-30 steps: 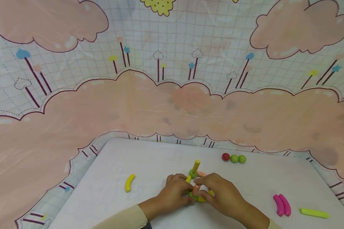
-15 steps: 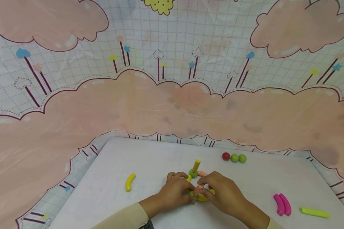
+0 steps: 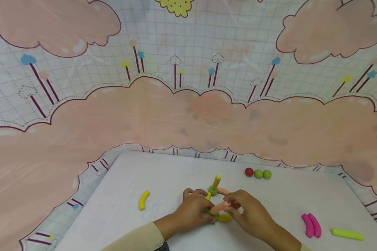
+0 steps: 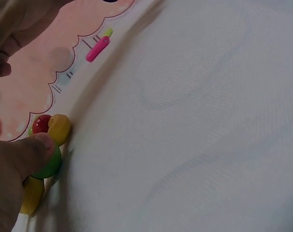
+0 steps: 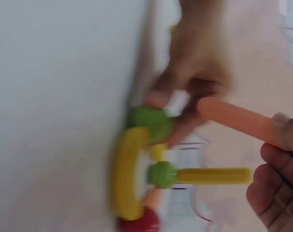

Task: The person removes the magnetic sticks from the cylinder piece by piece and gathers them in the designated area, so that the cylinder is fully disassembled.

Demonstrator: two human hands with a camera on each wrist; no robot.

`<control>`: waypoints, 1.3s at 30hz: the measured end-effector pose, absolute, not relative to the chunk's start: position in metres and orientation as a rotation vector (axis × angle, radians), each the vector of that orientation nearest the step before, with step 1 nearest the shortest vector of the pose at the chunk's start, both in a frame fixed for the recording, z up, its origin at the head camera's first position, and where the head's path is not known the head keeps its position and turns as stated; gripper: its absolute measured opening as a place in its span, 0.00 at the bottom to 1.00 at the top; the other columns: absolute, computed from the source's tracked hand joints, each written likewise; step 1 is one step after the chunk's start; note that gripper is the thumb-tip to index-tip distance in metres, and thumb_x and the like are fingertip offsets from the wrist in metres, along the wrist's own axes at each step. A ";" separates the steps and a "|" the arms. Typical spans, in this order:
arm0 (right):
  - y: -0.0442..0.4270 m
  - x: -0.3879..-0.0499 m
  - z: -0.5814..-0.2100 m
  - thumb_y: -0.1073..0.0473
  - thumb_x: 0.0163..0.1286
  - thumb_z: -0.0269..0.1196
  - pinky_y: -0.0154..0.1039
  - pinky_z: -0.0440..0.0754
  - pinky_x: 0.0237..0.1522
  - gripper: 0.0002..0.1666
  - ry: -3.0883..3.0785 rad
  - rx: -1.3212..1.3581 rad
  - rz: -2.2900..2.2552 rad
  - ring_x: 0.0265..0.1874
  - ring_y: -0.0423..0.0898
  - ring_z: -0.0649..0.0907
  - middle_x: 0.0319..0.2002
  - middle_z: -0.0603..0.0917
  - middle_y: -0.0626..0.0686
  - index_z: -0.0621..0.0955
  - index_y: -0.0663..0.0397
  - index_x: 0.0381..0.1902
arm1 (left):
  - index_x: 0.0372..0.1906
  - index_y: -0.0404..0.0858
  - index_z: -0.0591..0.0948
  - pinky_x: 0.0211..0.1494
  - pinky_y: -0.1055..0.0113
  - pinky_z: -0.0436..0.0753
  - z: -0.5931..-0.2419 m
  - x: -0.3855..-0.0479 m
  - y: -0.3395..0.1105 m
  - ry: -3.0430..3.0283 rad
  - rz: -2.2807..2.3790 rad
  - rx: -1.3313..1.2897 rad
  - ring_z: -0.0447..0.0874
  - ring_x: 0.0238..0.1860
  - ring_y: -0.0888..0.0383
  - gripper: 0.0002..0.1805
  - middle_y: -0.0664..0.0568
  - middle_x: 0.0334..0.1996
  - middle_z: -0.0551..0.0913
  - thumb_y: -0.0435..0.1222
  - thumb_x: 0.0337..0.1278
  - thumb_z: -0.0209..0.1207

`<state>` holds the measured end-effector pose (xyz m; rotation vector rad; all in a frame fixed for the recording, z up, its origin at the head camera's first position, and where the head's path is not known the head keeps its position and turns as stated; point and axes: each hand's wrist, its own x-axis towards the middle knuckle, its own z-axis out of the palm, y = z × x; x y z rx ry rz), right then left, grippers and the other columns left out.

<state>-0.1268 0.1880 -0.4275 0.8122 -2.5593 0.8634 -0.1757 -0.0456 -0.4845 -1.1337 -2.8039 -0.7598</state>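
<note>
Pinching the near green ball (image 5: 151, 123) between thumb and fingers, the left hand (image 3: 193, 208) seems to steady the joined ring, whose light pieces might otherwise skid on the smooth desk (image 3: 169, 174). The right hand (image 3: 251, 211) grips the orange stick (image 5: 241, 123) by one end, tilted, probably to leave its other end exposed; that end points toward the left fingers and stands apart from the green ball in the right wrist view. A yellow stick (image 3: 217, 181) rises from the far green ball (image 3: 212, 190), apparently held up by a socket. A yellow curved piece (image 5: 124, 176) links the near green ball to a red ball (image 5: 140, 221). Loose pink curved pieces (image 3: 315, 225) and a lime stick (image 3: 347, 234) lie to the right, perhaps for elbow room.
</note>
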 end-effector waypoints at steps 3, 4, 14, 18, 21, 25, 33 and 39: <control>0.195 -0.125 -0.422 0.65 0.56 0.78 0.33 0.78 0.30 0.24 -2.490 0.727 0.951 0.34 0.34 0.77 0.39 0.80 0.35 0.80 0.41 0.46 | 0.44 0.55 0.90 0.62 0.38 0.57 -0.484 -0.175 -0.045 -2.812 -0.765 -1.127 0.71 0.65 0.57 0.16 0.77 0.41 0.85 0.52 0.49 0.76; 0.197 -0.125 -0.421 0.65 0.56 0.78 0.33 0.78 0.29 0.25 -2.469 0.706 0.964 0.34 0.35 0.78 0.39 0.80 0.34 0.79 0.41 0.46 | 0.44 0.55 0.90 0.62 0.38 0.57 -0.484 -0.175 -0.045 -2.814 -0.761 -1.124 0.70 0.65 0.57 0.16 0.77 0.42 0.84 0.52 0.49 0.76; 0.214 -0.121 -0.425 0.69 0.56 0.78 0.37 0.83 0.36 0.24 -2.487 0.648 1.024 0.32 0.34 0.79 0.37 0.81 0.33 0.80 0.41 0.43 | 0.47 0.56 0.90 0.63 0.38 0.56 -0.486 -0.177 -0.046 -2.828 -0.770 -1.121 0.70 0.66 0.57 0.18 0.78 0.41 0.84 0.53 0.50 0.76; 0.221 -0.120 -0.426 0.70 0.55 0.77 0.37 0.83 0.36 0.24 -2.557 0.591 1.050 0.31 0.35 0.80 0.36 0.82 0.32 0.80 0.39 0.40 | 0.47 0.56 0.90 0.64 0.38 0.57 -0.486 -0.177 -0.046 -2.834 -0.769 -1.117 0.70 0.66 0.57 0.18 0.78 0.41 0.84 0.53 0.50 0.75; 0.228 -0.119 -0.426 0.67 0.56 0.78 0.38 0.82 0.37 0.23 -2.658 0.495 1.026 0.32 0.35 0.79 0.37 0.82 0.32 0.80 0.37 0.40 | 0.47 0.57 0.90 0.63 0.37 0.56 -0.485 -0.176 -0.046 -2.843 -0.778 -1.119 0.70 0.66 0.57 0.18 0.78 0.41 0.83 0.53 0.50 0.75; 0.242 -0.118 -0.425 0.62 0.59 0.77 0.36 0.80 0.33 0.21 -2.755 0.363 0.975 0.32 0.36 0.78 0.37 0.82 0.33 0.83 0.36 0.46 | 0.47 0.57 0.90 0.64 0.37 0.57 -0.484 -0.175 -0.045 -2.845 -0.775 -1.118 0.70 0.66 0.58 0.17 0.79 0.41 0.83 0.53 0.50 0.75; 0.279 -0.117 -0.433 0.60 0.64 0.74 0.33 0.75 0.22 0.19 -2.732 0.294 0.876 0.28 0.35 0.77 0.42 0.87 0.44 0.85 0.39 0.51 | 0.47 0.57 0.90 0.64 0.37 0.57 -0.483 -0.174 -0.045 -2.845 -0.768 -1.107 0.70 0.65 0.59 0.17 0.79 0.41 0.83 0.53 0.50 0.75; 0.310 -0.116 -0.436 0.61 0.65 0.73 0.33 0.78 0.27 0.17 -2.728 0.240 0.813 0.32 0.36 0.77 0.42 0.82 0.45 0.84 0.44 0.51 | 0.48 0.57 0.90 0.64 0.37 0.56 -0.485 -0.175 -0.045 -2.844 -0.779 -1.113 0.70 0.66 0.59 0.18 0.79 0.41 0.83 0.52 0.51 0.75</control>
